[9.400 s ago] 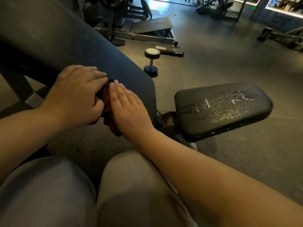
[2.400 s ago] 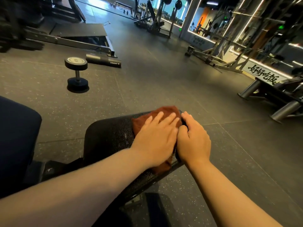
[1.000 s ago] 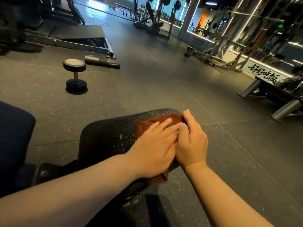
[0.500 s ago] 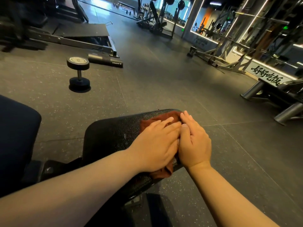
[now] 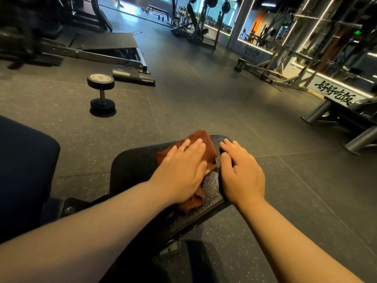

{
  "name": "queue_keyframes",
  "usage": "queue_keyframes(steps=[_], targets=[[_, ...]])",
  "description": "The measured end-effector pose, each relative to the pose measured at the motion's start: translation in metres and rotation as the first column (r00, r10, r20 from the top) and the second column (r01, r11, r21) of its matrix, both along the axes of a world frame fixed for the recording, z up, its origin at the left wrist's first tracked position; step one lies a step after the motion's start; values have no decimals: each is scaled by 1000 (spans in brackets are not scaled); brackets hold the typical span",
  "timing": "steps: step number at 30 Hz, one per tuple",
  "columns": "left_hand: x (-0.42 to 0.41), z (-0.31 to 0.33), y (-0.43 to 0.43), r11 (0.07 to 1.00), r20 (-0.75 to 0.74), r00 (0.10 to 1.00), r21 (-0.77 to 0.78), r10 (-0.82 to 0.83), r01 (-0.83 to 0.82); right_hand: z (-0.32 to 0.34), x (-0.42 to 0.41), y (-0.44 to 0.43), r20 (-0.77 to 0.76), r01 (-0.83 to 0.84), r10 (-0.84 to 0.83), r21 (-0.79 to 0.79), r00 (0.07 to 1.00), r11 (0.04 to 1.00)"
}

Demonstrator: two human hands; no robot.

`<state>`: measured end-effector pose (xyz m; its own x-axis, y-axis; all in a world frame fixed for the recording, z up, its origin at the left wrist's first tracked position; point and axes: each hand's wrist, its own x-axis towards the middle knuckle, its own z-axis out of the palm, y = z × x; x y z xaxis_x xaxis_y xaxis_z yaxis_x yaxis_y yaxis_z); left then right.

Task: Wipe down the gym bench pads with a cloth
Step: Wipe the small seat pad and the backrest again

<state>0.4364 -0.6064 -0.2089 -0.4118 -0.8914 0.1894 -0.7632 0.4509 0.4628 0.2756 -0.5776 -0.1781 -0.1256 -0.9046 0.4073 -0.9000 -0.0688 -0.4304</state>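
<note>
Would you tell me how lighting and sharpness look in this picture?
Head view: dim overall, strip lights glare top right; the bench pad glints; the left hand on the cloth is slightly blurred, the right hand sharper.

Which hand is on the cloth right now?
The left hand, pressed flat on the brown cloth. The right hand lies beside it on the bare black seat pad.

Fuzzy brown cloth on glossy, grainy blk leather-look seat pad
</note>
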Motion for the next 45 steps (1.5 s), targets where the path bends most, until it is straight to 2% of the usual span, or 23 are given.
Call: queue_keyframes(steps=[3,8,11,17,21,32,40,45], targets=[[-17,11,-25,987,4,994,119,108,-108,2,2,0,-95,-6,12,57,995,998],[-12,-2,20,997,-5,997,23,73,-73,0,6,2,-196,-6,26,104,980,995],[-2,-3,42,999,20,999,22,42,-43,-1,8,3,-165,-8,23,89,986,996],[-14,15,-1,998,14,999,26,-50,50,2,7,1,-167,-13,22,51,986,999],[-17,6,-4,999,58,997,-30,-44,46,0,7,2,-151,-13,20,47,988,999],[-16,1,-1,993,40,997,-96,-68,72,2,9,-2,-220,-29,46,77,974,997],[-11,3,1,982,45,983,-55,-179,182,2,6,-2,-198,-21,35,72,980,997],[-27,6,6,983,49,988,-99,-147,151,3,-3,-1,-251,-5,13,34,968,999]])
